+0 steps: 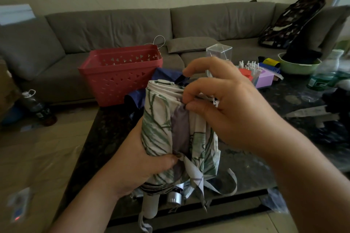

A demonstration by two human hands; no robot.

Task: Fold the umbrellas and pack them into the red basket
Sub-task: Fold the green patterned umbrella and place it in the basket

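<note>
Mid-task, first umbrella. Left hand grips the leaf-print umbrella, bundled upright above the worktop; right hand pinches its canopy folds near the top. Strap hangs loose, so wrapping looks unfinished. A navy umbrella lies unfolded beside the red basket. Basket contents can't be seen; nothing visibly packed.

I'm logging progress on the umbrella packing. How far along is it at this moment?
Done: nothing visibly packed; what shows of the red basket holds no umbrella. In hand: the left hand grips the leaf-print umbrella, collapsed, while the right hand pinches its canopy folds near the top; its strap hangs loose. Left: fasten and pack it, then the dark blue umbrella lying beside the basket.
</note>
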